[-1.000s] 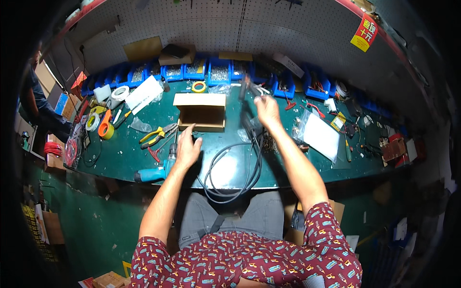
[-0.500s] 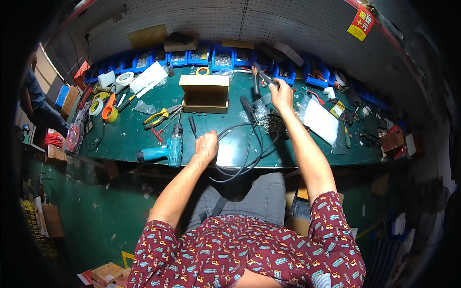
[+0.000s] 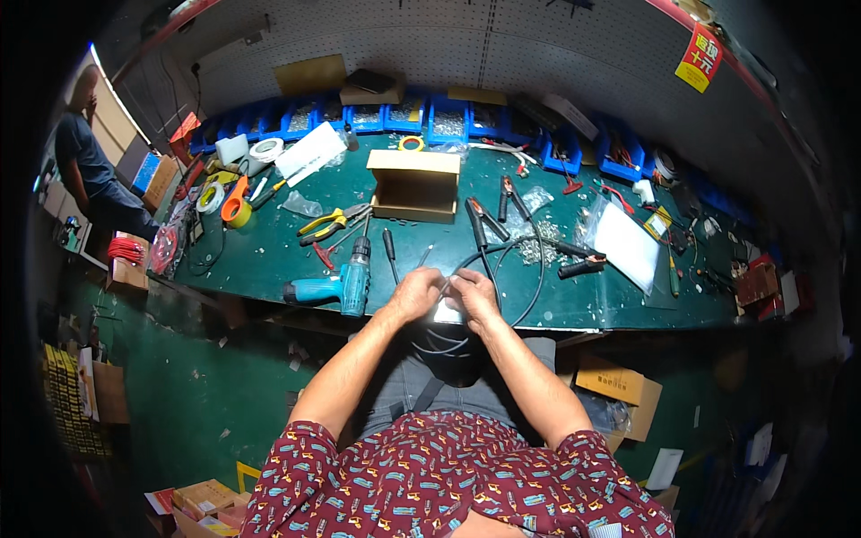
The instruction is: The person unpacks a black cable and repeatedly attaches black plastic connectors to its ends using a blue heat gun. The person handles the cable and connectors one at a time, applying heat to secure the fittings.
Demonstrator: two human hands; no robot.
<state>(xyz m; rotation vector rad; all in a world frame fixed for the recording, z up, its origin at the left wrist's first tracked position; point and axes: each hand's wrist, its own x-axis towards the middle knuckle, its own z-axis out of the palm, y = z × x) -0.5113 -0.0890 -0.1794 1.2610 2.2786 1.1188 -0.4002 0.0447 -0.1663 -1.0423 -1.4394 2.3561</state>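
Observation:
At the bench's front edge both hands meet over a black cable (image 3: 541, 280). My left hand (image 3: 420, 293) has its fingers pinched on the cable. Close beside it, my right hand (image 3: 474, 296) is also closed on the cable, thumb and fingers together. Loops of cable hang below the hands over my lap. Beyond them lie black-handled spring clamps: one clamp (image 3: 475, 224) points away from me, another clamp (image 3: 504, 208) stands near it, and a dark clamp (image 3: 583, 267) rests to the right. A slim black handle (image 3: 388, 244) lies left of my left hand.
A teal cordless drill (image 3: 334, 289) and yellow pliers (image 3: 334, 221) lie to the left. An open cardboard box (image 3: 414, 208) stands behind the hands. Small metal parts (image 3: 540, 247) are heaped to the right, near a white packet (image 3: 625, 244). Blue bins (image 3: 447, 125) line the back.
My right hand has let go of a clamp and come back toward me, beside my left hand. The clamps now lie spread on the bench, and cable loops hang over the front edge.

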